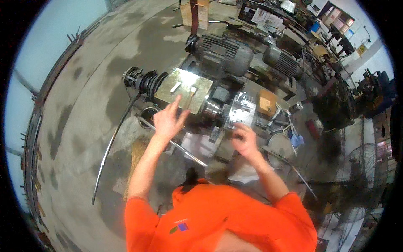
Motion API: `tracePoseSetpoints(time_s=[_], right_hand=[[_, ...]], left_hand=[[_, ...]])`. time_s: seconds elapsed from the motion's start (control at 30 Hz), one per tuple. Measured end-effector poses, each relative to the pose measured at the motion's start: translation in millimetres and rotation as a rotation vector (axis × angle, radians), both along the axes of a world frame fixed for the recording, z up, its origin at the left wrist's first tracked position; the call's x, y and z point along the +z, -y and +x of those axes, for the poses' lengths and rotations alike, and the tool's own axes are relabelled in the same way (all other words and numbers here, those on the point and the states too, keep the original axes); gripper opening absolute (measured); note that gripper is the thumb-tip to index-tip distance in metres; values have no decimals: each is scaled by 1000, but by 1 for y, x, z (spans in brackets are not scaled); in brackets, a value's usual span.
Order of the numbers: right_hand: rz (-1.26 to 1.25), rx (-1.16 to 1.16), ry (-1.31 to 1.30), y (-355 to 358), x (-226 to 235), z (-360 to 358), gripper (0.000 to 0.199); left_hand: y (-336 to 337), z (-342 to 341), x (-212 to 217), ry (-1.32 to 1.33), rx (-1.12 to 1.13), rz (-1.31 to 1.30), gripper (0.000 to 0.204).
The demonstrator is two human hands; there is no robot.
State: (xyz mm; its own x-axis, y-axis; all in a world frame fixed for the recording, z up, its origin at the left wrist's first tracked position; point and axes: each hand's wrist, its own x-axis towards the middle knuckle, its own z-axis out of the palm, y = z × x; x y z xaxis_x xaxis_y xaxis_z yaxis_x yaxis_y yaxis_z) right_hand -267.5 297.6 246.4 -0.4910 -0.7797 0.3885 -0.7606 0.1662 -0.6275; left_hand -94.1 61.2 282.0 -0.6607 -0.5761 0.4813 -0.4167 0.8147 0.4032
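Brass-coloured plate on the motor, frame centre; long axis runs 10 to 4 o'clock; left hand released, fingers spread at its 6 o'clock edge; right hand blurred, grip undeterminable.

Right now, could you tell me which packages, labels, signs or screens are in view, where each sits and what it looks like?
Cardboard box: on the cluttered bench right of the brass-coloured plate, small, brown, squarish.
Printed sheets: far bench at the top, white paper with dark marks.
Yellow sign: far wall, upper right, small rectangle.
Chest emblem: on the orange shirt, small, blue, red and green.
No screens show.
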Motion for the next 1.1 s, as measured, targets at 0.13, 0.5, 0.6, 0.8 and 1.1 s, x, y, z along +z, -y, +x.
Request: tracePoseSetpoints(time_s=[0.13,0.5,0.6,0.8,1.1], right_hand=[[31,-130,51,-81,-26,3,16],[119,-420,82,-207,-70,11,11],[103,-383,159,-205,-56,17,12],[49,-347,208,-215,-50,18,14],[80,-384,244,-223,-53,25,14]], left_hand=[[-19,-21,-19,103,-28,-50,29],[-83,-34,-32,-170,-304,166,22],[-98,-56,-50,-110,-345,190,20],[-100,-84,-71,7,-406,87,13],[-85,-88,-62,82,-510,16,14]])
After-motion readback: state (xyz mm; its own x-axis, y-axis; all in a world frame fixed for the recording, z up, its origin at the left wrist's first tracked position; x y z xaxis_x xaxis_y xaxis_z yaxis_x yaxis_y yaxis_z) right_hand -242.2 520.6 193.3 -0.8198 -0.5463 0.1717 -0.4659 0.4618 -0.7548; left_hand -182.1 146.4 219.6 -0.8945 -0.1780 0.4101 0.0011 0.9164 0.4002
